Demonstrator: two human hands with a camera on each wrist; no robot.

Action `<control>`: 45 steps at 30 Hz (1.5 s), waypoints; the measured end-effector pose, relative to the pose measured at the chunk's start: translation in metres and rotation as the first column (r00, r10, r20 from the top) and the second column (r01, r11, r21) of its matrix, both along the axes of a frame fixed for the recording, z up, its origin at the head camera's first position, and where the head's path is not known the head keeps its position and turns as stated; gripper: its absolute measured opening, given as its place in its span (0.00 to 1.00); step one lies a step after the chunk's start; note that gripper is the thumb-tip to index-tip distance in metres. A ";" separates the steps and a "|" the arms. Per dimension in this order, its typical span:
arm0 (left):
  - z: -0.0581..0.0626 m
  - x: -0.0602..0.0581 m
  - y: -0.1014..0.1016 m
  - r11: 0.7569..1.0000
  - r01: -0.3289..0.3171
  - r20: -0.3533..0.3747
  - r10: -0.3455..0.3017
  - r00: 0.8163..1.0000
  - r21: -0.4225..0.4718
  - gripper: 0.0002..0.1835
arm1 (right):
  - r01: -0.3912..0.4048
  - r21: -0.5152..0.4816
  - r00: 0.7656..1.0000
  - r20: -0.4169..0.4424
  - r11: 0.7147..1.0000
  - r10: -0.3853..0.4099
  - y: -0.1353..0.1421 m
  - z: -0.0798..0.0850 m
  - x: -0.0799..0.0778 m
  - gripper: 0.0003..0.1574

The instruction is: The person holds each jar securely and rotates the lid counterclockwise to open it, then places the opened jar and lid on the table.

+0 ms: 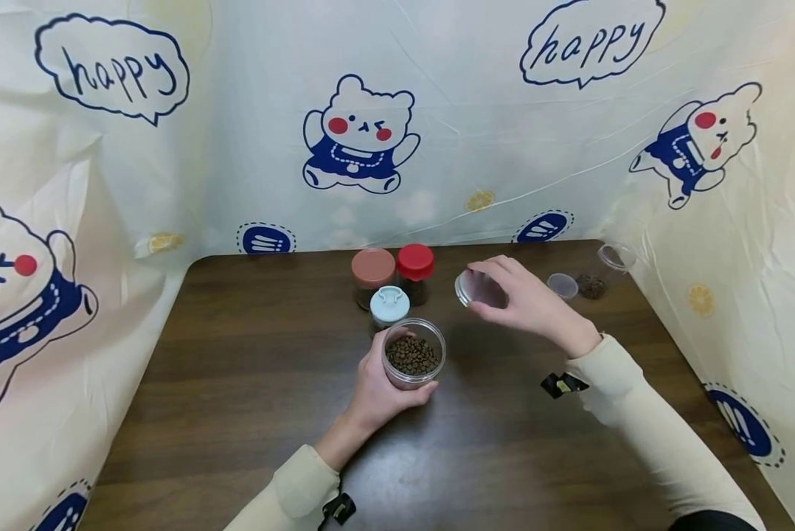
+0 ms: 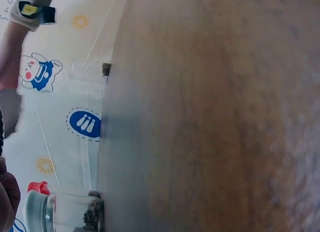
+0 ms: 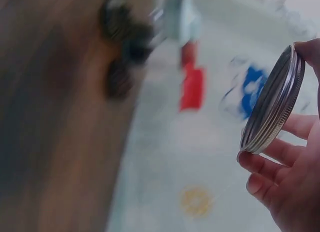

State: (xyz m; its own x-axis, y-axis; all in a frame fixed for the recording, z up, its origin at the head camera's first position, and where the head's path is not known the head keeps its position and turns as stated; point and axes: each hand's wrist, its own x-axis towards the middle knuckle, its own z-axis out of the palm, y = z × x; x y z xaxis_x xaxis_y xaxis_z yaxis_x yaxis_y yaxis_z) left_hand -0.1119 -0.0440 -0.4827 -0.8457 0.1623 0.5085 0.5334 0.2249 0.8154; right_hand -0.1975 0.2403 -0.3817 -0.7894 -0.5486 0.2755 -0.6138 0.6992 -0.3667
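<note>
In the head view my left hand (image 1: 379, 385) grips a clear round jar (image 1: 405, 382) from the side, its thumb along the near wall. The jar is open at the top, with brown coffee beans (image 1: 414, 356) inside. To the right, above the table, my right hand (image 1: 526, 296) pinches a round silver screw lid (image 1: 464, 286) by its edge, tilted with its inside facing away. The right wrist view shows this lid (image 3: 274, 100) between thumb and fingertips, its ridged rim visible. Only part of the left hand (image 2: 7, 197) appears in the left wrist view.
Just behind the open jar stand jars with a light blue flip lid (image 1: 389, 302), a pink lid (image 1: 373, 265) and a red lid (image 1: 415, 262). At the table's back right are a clear cup (image 1: 616, 258), a small clear lid (image 1: 563, 285) and dark beans (image 1: 592, 287).
</note>
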 end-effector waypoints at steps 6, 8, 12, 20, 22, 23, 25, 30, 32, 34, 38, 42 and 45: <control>0.002 0.001 -0.002 1.000 0.004 0.017 -0.004 1.000 -0.007 0.48 | 0.101 0.054 0.991 0.080 0.993 -0.105 0.035 -0.031 -0.024 0.40; 0.003 0.001 -0.002 1.000 0.002 0.020 -0.002 1.000 -0.018 0.49 | 0.121 0.079 0.988 0.087 0.990 -0.127 0.043 -0.039 -0.030 0.40; 0.003 0.001 -0.003 0.999 0.001 0.006 -0.001 1.000 -0.052 0.49 | 0.146 0.142 0.984 0.084 0.979 -0.159 0.057 -0.054 -0.043 0.41; 0.001 0.004 -0.005 0.996 0.000 -0.007 -0.001 1.000 -0.091 0.49 | 0.164 0.227 0.949 0.230 0.960 -0.217 0.090 -0.081 -0.068 0.45; 0.001 0.004 -0.005 0.996 -0.001 -0.005 0.000 1.000 -0.093 0.50 | 0.157 0.242 0.940 0.260 0.958 -0.220 0.097 -0.088 -0.074 0.49; 0.000 0.004 -0.005 0.996 -0.001 -0.002 0.001 1.000 -0.094 0.50 | 0.157 0.246 0.937 0.269 0.956 -0.223 0.100 -0.091 -0.076 0.51; 0.001 0.004 -0.005 0.995 -0.004 -0.002 0.004 1.000 -0.098 0.50 | 0.170 0.251 0.929 0.281 0.953 -0.239 0.105 -0.095 -0.080 0.58; 0.000 0.004 -0.006 0.995 -0.007 -0.003 0.007 1.000 -0.101 0.50 | 0.201 0.249 0.921 0.280 0.947 -0.270 0.111 -0.101 -0.085 0.70; 0.000 0.004 -0.006 0.995 -0.009 -0.004 0.008 1.000 -0.103 0.50 | 0.201 0.254 0.921 0.280 0.946 -0.271 0.112 -0.102 -0.087 0.71; -0.001 0.004 -0.006 0.995 -0.011 -0.007 0.011 1.000 -0.103 0.49 | 0.199 0.263 0.920 0.280 0.944 -0.272 0.112 -0.104 -0.088 0.70; -0.002 0.005 -0.005 0.995 -0.016 -0.007 0.015 1.000 -0.101 0.49 | 0.203 0.288 0.917 0.278 0.936 -0.284 0.115 -0.107 -0.090 0.68; -0.002 0.004 -0.005 0.996 -0.016 -0.006 0.015 1.000 -0.091 0.49 | 0.207 0.307 0.916 0.272 0.929 -0.294 0.117 -0.108 -0.093 0.65; -0.003 0.004 -0.005 0.996 -0.019 -0.007 0.018 1.000 -0.081 0.49 | 0.207 0.309 0.915 0.274 0.928 -0.295 0.118 -0.109 -0.094 0.62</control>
